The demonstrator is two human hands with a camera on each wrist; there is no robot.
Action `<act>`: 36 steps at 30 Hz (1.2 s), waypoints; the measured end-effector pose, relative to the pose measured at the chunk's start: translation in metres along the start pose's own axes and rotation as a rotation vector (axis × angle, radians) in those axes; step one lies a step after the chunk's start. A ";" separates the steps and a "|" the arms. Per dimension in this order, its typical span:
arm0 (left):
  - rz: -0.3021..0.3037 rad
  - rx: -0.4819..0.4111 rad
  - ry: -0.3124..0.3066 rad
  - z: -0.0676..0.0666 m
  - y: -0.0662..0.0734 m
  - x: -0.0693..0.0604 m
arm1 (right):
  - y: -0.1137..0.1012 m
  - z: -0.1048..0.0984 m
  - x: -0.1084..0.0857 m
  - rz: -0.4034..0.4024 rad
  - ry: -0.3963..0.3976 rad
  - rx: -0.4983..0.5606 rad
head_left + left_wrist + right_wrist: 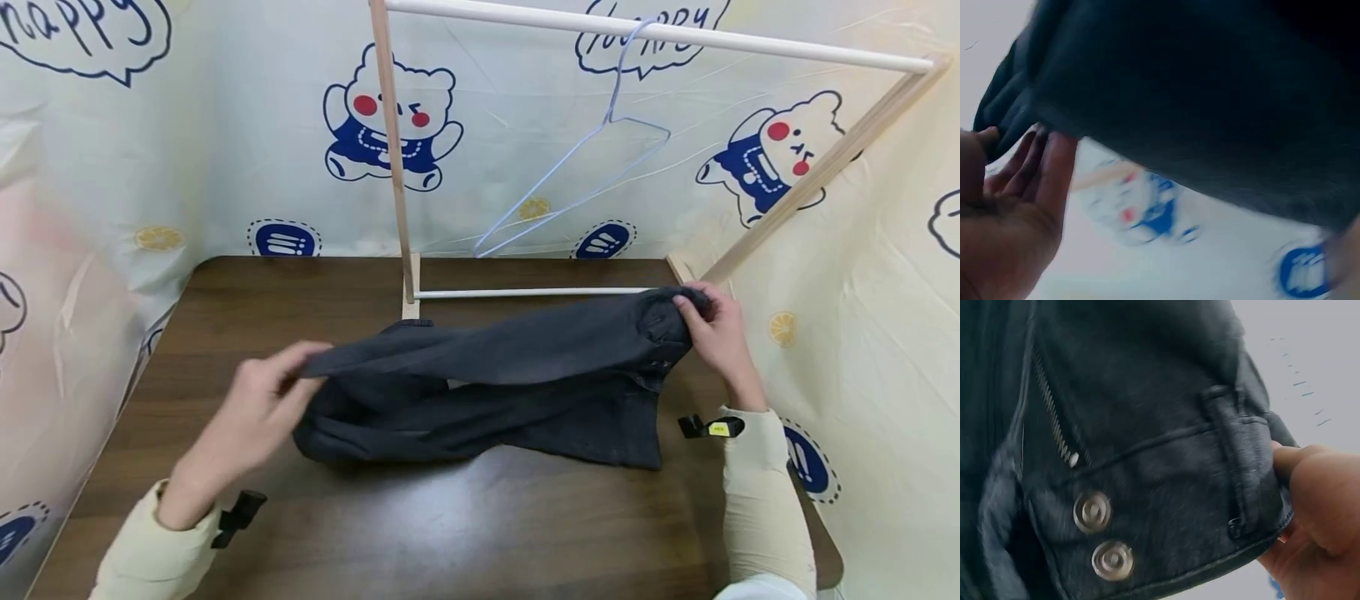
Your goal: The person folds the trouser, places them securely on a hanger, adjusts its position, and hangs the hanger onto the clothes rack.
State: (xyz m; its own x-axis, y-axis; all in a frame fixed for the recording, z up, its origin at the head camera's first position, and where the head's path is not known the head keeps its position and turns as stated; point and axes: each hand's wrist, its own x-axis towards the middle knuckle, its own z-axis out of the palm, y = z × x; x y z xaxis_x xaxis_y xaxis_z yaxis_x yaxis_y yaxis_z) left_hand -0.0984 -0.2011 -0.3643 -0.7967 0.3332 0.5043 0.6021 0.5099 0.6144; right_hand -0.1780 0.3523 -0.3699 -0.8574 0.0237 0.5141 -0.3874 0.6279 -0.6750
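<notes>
A pair of black trousers is stretched sideways above the brown table, partly folded over itself. At its left end my left hand pinches the cloth between thumb and fingers; the left wrist view shows the dark fabric hanging from that grip. My right hand holds the waistband at the other end. Close up in the right wrist view are a metal zipper, two round metal buttons and a belt loop near the right thumb. Folds hide part of the legs.
Behind the trousers stands a rack with wooden posts and a white top rail. A light blue hanger hangs from that rail. The brown table is surrounded by printed cloth.
</notes>
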 end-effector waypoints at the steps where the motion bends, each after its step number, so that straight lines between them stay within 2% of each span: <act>1: -0.024 -0.019 -0.077 0.007 -0.005 -0.003 | 0.003 0.003 -0.003 0.021 -0.031 -0.008; 5: -0.087 -0.087 -0.353 0.030 -0.019 -0.014 | 0.018 0.015 -0.012 0.131 -0.148 0.033; 7: -0.105 -0.099 -0.452 0.037 -0.022 -0.017 | 0.031 0.018 -0.015 0.195 -0.185 0.076; 9: -0.113 -0.050 -0.509 0.041 -0.022 -0.019 | 0.045 0.019 -0.018 0.237 -0.207 0.098; 12: -0.151 0.046 -0.525 0.045 -0.021 -0.019 | 0.064 0.019 -0.024 0.288 -0.296 0.079; 16: -0.212 0.130 -0.497 0.047 -0.020 -0.015 | 0.073 0.012 -0.035 0.371 -0.542 -0.002; 18: -0.208 0.181 -0.496 0.046 -0.019 -0.014 | 0.077 0.009 -0.042 0.397 -0.641 -0.007; 20: -0.194 0.203 -0.505 0.043 -0.020 -0.013 | 0.082 0.007 -0.048 0.388 -0.692 0.010; 22: -0.181 0.206 -0.508 0.039 -0.021 -0.011 | 0.085 0.006 -0.051 0.348 -0.710 0.044; 24: -0.156 0.193 -0.501 0.032 -0.023 -0.009 | 0.086 0.005 -0.051 0.300 -0.714 0.071; 27: -0.109 0.176 -0.459 0.018 -0.027 -0.005 | 0.084 0.002 -0.047 0.221 -0.669 0.060; 32: -0.039 0.238 -0.376 -0.013 -0.031 -0.003 | 0.074 -0.009 -0.034 0.123 -0.448 -0.027; 36: 0.022 0.321 -0.266 -0.038 -0.031 -0.008 | 0.049 -0.020 -0.023 0.089 -0.297 -0.008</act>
State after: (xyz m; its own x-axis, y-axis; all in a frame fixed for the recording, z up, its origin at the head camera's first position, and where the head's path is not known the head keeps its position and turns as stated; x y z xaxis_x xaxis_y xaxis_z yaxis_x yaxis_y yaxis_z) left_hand -0.1088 -0.2494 -0.3643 -0.7948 0.5187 0.3152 0.6059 0.7075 0.3637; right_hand -0.1708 0.3978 -0.4041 -0.9499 -0.1487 0.2749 -0.3043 0.6400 -0.7055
